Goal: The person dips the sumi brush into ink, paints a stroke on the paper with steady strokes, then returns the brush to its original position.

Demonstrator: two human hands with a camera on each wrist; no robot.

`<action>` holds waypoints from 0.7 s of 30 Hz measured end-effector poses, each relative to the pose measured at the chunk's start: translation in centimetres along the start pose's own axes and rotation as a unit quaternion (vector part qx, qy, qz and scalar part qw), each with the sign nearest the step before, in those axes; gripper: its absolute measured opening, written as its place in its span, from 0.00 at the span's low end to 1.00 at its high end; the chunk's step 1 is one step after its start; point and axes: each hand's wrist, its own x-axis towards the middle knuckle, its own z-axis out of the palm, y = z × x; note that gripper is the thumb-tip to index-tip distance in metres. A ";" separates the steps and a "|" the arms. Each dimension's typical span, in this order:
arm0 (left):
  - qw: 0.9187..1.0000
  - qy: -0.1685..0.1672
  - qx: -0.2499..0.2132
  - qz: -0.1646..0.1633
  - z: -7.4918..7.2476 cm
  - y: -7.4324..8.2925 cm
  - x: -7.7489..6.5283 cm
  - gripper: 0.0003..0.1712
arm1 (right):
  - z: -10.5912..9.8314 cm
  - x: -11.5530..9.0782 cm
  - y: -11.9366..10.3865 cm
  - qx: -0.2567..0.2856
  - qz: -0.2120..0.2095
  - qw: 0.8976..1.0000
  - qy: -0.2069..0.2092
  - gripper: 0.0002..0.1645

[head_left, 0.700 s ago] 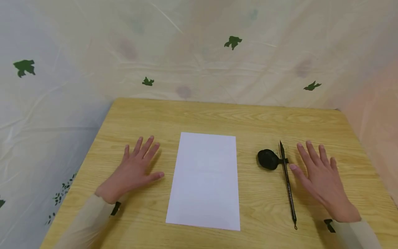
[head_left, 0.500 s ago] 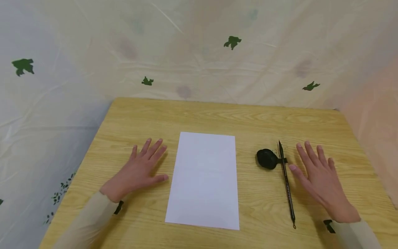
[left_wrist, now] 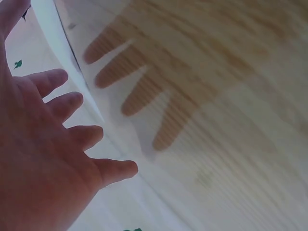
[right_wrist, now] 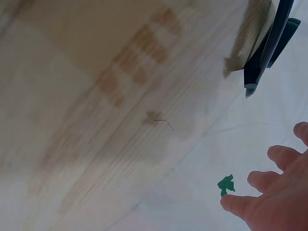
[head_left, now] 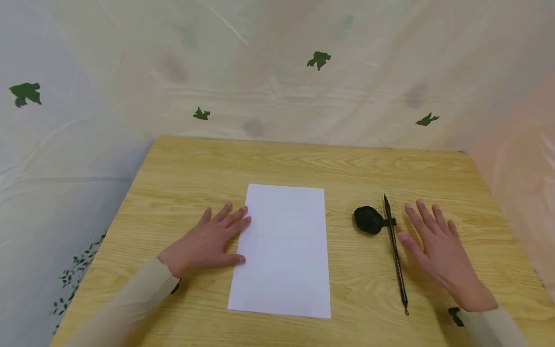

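Note:
A white sheet of paper lies upright before me in the head view. My left hand is spread, its fingertips overlapping the sheet's left edge; in the left wrist view the hand hovers over its own shadow, with the paper beyond the fingers. To the right, a black writing brush leans its tip end on the short handle of a round black ink dish. Right of the brush, my right hand hovers with fingers spread, holding nothing; the right wrist view shows the brush past these fingers.
The wood-grain table ends at a pale curtain with green bird shapes, which also hangs along the left and right sides. Small dark specks lie around the brush tip.
My left hand has moved right, from bare table to over the paper's left edge. My right hand keeps its place beside the brush. The whole head view has shifted slightly.

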 end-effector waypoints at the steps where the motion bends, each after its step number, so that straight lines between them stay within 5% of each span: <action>1: 1.000 -0.009 0.001 -0.001 0.0 0.1 0.1 0.54 | 0.0 0.0 0.0 0.001 -0.002 1.000 0.000 0.43; 13: 0.999 -0.033 0.007 -0.007 0.7 0.2 0.6 0.54 | -0.2 -0.3 1.7 -0.036 -0.091 0.995 0.011 0.40; 21: 1.000 -0.025 0.011 -0.002 0.8 0.3 0.8 0.53 | -0.2 -0.4 2.9 -0.086 -0.206 0.973 0.051 0.31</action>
